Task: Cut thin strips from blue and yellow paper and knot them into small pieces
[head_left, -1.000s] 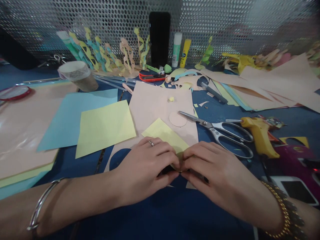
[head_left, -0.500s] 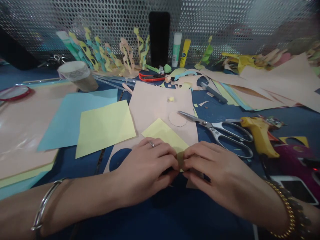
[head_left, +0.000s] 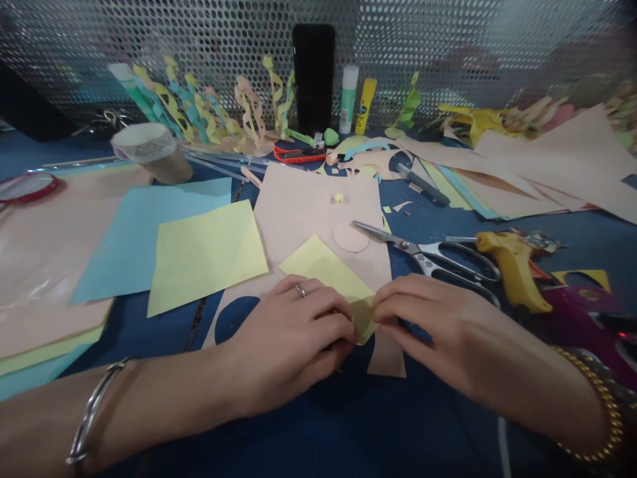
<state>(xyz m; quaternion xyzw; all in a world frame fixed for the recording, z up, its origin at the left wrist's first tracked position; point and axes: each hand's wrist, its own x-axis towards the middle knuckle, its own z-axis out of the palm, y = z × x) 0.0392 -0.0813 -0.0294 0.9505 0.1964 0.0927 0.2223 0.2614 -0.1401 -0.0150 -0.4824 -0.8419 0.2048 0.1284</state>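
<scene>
A yellow sheet of paper [head_left: 328, 265] lies turned cornerwise over a pale pink sheet [head_left: 298, 192]. My left hand [head_left: 298, 332], with a ring on one finger, is closed on its near left edge; the thumb is partly hidden. At the right edge of the same yellow paper, my right hand [head_left: 428, 325] pinches with thumb and fingers. Just beyond my right hand rest open metal scissors [head_left: 408, 247], their tips over a cut pink circle [head_left: 351, 237]. A small yellow scrap [head_left: 338, 197] sits farther up the pink sheet.
Another yellow sheet [head_left: 209, 255] and a blue sheet [head_left: 119, 232] lie on the left. A yellow glue gun [head_left: 515, 265] is to the right. At the back stand a paper cup [head_left: 152, 153], curled paper plants [head_left: 194, 106], a black phone [head_left: 313, 79] and a glue stick [head_left: 349, 99].
My right hand has moved right, away from my left hand, along the yellow paper's edge. More of the paper's near corner shows between them. My left hand stays nearly still.
</scene>
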